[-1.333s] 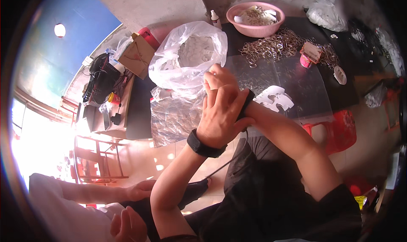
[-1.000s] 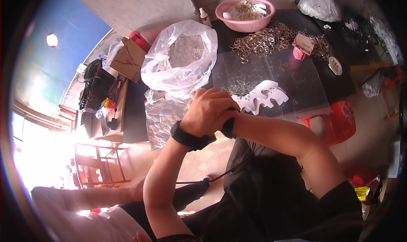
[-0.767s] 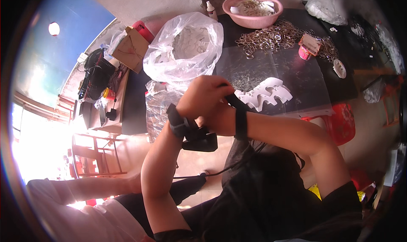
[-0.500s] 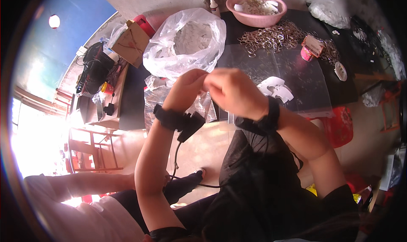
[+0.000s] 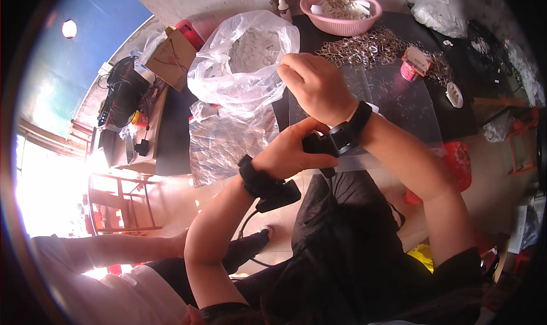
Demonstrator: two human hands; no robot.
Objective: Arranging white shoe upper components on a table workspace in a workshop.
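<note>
My left hand (image 5: 293,151) is closed around the black wrist device (image 5: 319,145) strapped on my right wrist, its thumb below and fingers above. Over the table, my right hand (image 5: 319,88) is bent inward with its fingers curled and pressed together. Those fingertips overlap the right edge of a clear plastic bag (image 5: 208,83) full of small white pieces; whether they touch it or hold something I cannot tell. Another black device (image 5: 279,197) is strapped on my left wrist, with a cable hanging from it.
Behind my hands are a pink basket (image 5: 342,26), a heap of metal rings (image 5: 364,48) and a small pink tub (image 5: 408,71). A transparent sheet (image 5: 407,108) covers part of the black table. At left, another person's arm (image 5: 125,248) reaches in beside me.
My hands were together in front of the bag. Now the left has come down and right onto the right wrist's device, while the right hand has risen slightly. The view has shifted a little.
</note>
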